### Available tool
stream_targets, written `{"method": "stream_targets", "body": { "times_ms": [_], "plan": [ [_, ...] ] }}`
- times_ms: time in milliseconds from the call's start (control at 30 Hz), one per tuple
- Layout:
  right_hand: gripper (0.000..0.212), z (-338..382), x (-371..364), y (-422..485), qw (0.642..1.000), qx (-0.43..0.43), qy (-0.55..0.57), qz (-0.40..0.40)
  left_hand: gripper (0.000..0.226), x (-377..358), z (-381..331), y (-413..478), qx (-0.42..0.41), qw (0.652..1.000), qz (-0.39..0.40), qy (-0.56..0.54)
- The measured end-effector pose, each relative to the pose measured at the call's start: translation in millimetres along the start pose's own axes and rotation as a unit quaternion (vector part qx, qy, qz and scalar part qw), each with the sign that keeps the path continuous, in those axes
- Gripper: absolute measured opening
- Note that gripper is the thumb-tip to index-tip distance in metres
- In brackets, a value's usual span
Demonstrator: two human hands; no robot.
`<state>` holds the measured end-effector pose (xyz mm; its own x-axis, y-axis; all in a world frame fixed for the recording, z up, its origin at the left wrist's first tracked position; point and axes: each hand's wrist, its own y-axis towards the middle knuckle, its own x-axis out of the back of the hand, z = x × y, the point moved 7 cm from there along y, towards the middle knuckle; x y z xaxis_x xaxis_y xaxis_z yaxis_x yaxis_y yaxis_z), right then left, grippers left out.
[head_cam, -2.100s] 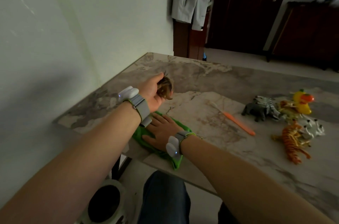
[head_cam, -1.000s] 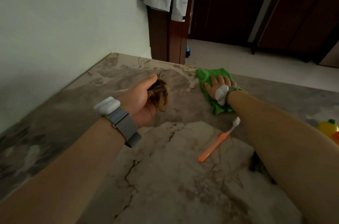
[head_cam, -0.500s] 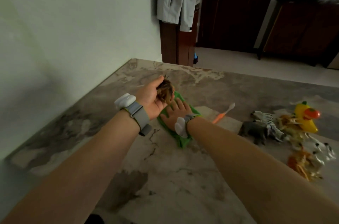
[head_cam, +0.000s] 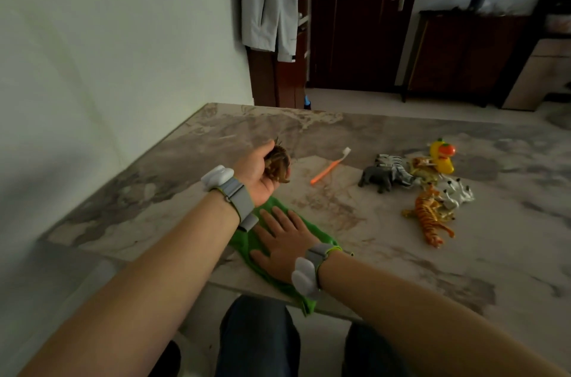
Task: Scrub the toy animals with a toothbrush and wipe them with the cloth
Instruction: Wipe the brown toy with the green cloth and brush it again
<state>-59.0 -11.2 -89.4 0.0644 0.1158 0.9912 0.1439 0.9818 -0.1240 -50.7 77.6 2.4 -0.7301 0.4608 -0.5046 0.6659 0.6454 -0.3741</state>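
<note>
The room is dim with a greenish cast; shadow darkens the lower wall (head_cam: pixel 61 176) beside the marbled tabletop (head_cam: pixel 386 253). Wide-angle distortion bends the edges, and the far cabinet (head_cam: pixel 463 52) looks blurred.

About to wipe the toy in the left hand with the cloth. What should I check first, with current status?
1. Brown toy gripped in left hand: ok.
2. Right hand on green cloth: ok, lying flat, not gripping it.
3. Cloth fully on table: not ok, one corner overhangs the near edge.
4. Toothbrush clear of both hands: ok, it lies apart on the table.
5. Toy already scrubbed: cannot tell.
</note>
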Motion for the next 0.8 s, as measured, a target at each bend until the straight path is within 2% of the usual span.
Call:
{"method": "stream_targets", "body": {
  "times_ms": [200, 333, 400, 600, 700, 800],
  "plan": [
    [0.07, -30, -2, -27, 1.0, 0.027, 0.007, -0.003, 0.037, -10, 7, 15, -0.001, 1.0, 0.003, 0.013],
    [0.098, -80, 4, -20, 1.0, -0.012, 0.007, -0.009, 0.027, -43, 29, 35, 0.03, 0.999, 0.024, 0.016],
    [0.104, -96, 7, -15, 1.0, -0.009, -0.002, -0.007, 0.026, -64, 47, 52, 0.041, 0.998, 0.026, 0.042],
    [0.1, -120, 12, -5, 1.0, 0.017, 0.008, -0.007, 0.033, -94, 80, 106, 0.054, 0.987, 0.001, 0.15],
    [0.099, -129, 10, 4, 1.0, 0.011, 0.006, -0.01, 0.044, -98, 82, 121, 0.045, 0.989, -0.01, 0.143],
    [0.084, -136, 13, 16, 1.0, -0.005, 0.005, -0.025, 0.044, -95, 73, 137, 0.033, 0.994, -0.023, 0.098]
  ]
}}
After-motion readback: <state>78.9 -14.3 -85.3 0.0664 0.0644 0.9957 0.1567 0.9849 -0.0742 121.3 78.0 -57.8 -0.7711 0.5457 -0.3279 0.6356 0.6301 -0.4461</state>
